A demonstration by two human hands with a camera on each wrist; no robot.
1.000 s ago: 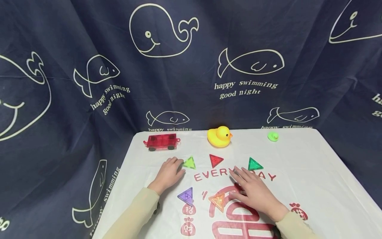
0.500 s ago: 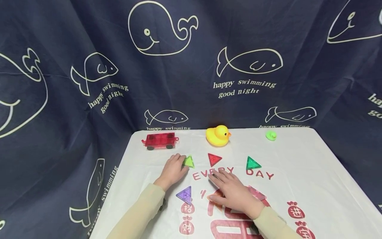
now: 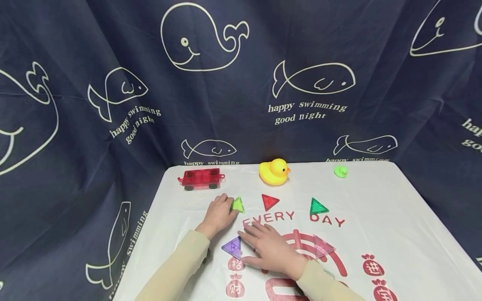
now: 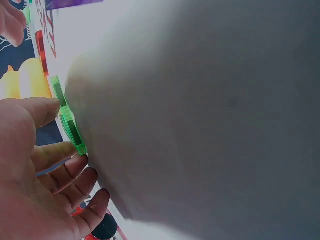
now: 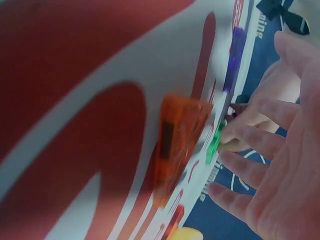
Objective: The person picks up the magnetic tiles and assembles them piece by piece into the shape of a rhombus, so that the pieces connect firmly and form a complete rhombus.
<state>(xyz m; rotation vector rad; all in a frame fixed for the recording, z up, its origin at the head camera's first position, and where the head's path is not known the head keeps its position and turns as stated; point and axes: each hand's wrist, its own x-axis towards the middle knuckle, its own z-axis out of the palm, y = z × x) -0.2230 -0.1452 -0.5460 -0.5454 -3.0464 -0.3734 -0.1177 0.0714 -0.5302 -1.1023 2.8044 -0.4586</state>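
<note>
On the white tablecloth, my left hand point(image 3: 218, 212) pinches a light green triangular tile point(image 3: 239, 205) between thumb and index finger, its other fingers loosely bent; the left wrist view shows the tile point(image 4: 70, 120) edge-on. My right hand point(image 3: 272, 251) reaches in from the right with fingers spread and holds nothing. Its fingertips are right at a purple triangular tile point(image 3: 232, 247). Beneath that hand lies an orange triangular tile point(image 5: 180, 145), hidden in the head view but seen in the right wrist view.
Farther back lie a red triangular tile point(image 3: 270, 202) and a dark green one point(image 3: 318, 206). A pink triangular tile point(image 3: 322, 246) is right of my right hand. Along the back edge stand a red toy wagon point(image 3: 201, 179), a yellow duck point(image 3: 274, 172) and a small green duck point(image 3: 340, 171).
My right hand has swept left, from below the dark green tile to beside the purple one, uncovering the pink tile. My left hand has moved slightly right onto the light green tile.
</note>
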